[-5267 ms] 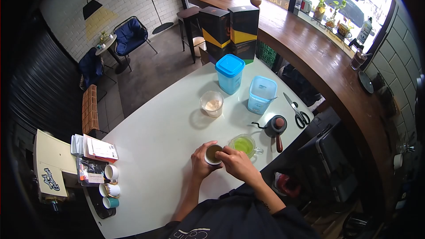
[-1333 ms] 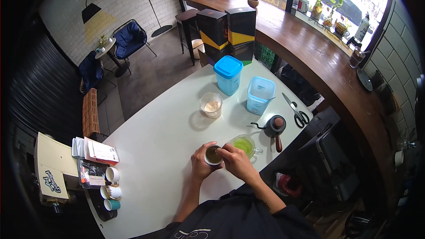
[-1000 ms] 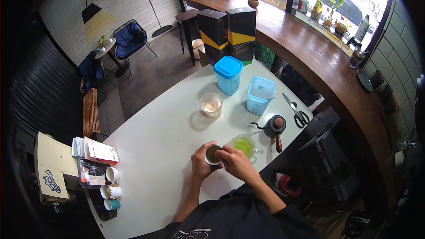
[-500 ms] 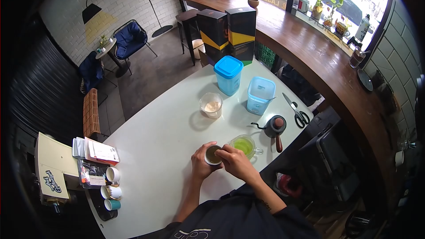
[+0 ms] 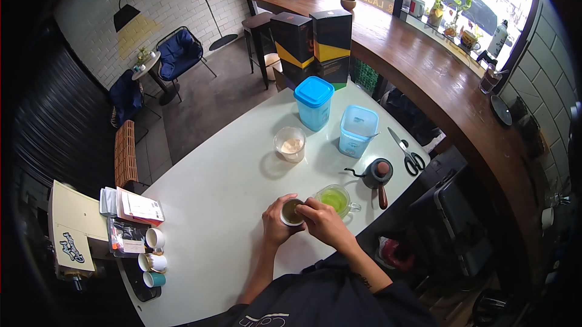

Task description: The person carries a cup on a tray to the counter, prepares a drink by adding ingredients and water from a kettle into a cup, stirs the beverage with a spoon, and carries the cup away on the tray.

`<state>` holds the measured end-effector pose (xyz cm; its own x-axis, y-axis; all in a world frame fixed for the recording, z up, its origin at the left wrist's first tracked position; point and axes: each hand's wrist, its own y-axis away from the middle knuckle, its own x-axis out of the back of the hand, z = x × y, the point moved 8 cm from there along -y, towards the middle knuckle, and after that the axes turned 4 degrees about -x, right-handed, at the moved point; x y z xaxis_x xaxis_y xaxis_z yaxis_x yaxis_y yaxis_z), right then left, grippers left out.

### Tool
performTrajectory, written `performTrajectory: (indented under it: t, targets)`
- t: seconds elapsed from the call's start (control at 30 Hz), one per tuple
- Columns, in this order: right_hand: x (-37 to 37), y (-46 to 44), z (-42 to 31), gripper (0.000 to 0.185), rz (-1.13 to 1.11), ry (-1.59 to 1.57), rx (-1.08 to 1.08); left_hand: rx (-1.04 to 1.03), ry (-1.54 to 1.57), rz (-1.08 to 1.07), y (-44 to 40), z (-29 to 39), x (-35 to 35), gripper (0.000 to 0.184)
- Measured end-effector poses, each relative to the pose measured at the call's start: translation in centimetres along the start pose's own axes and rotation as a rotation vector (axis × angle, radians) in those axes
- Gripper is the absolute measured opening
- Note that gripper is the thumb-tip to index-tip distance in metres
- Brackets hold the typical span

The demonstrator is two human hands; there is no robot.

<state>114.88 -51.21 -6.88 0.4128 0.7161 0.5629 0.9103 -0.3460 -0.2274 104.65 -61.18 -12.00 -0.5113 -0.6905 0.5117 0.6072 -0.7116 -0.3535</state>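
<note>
My left hand (image 5: pixel 274 226) wraps round a small cup (image 5: pixel 292 212) with a pale rim and dark greenish contents, near the front of the white table (image 5: pixel 224 218). Over the cup's right side, my right hand (image 5: pixel 322 223) is closed in a pinch; whatever its fingers grip is too small and hidden to make out. Just beyond that hand stands a glass mug (image 5: pixel 333 197) of bright green liquid, its handle pointing right. A dark gooseneck kettle (image 5: pixel 377 173) with a wooden handle sits farther right. Behind is a clear plastic cup (image 5: pixel 290 145) with pale powder inside.
A lidded blue container (image 5: pixel 313 106) and an open blue container (image 5: pixel 357 134) stand at the back, with scissors (image 5: pixel 407 152) to their right. Tall black boxes (image 5: pixel 331 45) rise behind them. Several cups (image 5: pixel 153 262) and papers (image 5: pixel 140 207) line the left edge. A wooden counter (image 5: pixel 418 54) curves along the right.
Almost nothing differs. Both hands stay at the small cup, and the whole view has shifted very slightly.
</note>
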Motion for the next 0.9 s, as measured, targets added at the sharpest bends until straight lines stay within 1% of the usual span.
performTrajectory:
  t: [0.03,0.1,0.23,0.3,0.4,0.43,0.5,0.6,0.7,0.83,0.9]
  targets:
    - [0.0,0.0,0.0,0.035,0.000,0.000,0.000,0.001,0.001,0.003,0.0,0.1,0.0,0.088]
    - [0.6,0.0,-0.3,0.033,0.082,-0.036,0.033,0.002,0.004,0.002,0.0,-0.2,0.0,0.088]
    - [0.1,0.0,0.2,0.033,0.067,-0.027,0.028,0.014,0.006,0.003,0.1,-0.2,0.0,0.088]
    - [-0.4,0.0,0.3,0.038,0.016,0.001,0.051,0.011,0.017,0.010,0.1,-0.2,-0.1,0.088]
    - [-0.4,0.1,0.2,0.039,-0.003,-0.002,0.046,0.009,0.023,0.012,0.1,-0.2,-0.1,0.087]
    - [-0.4,0.0,0.2,0.039,-0.003,-0.002,0.046,0.010,0.017,0.010,0.1,-0.1,0.0,0.087]
    - [0.1,0.0,0.0,0.036,0.070,-0.035,0.069,0.007,0.012,0.014,0.1,-0.1,0.0,0.087]
    - [0.0,0.0,0.1,0.035,0.091,-0.039,0.081,0.008,0.010,0.013,0.1,-0.2,0.0,0.087]
    - [-0.3,0.0,0.0,0.035,0.029,0.006,0.063,0.024,0.020,0.005,0.1,-0.3,0.0,0.087]
    - [-0.6,0.0,0.1,0.036,0.018,0.018,0.082,0.025,0.020,-0.001,0.1,-0.4,-0.1,0.087]
    - [-0.2,0.0,0.1,0.036,0.049,0.010,0.072,0.031,0.024,-0.005,0.1,-0.4,-0.1,0.087]
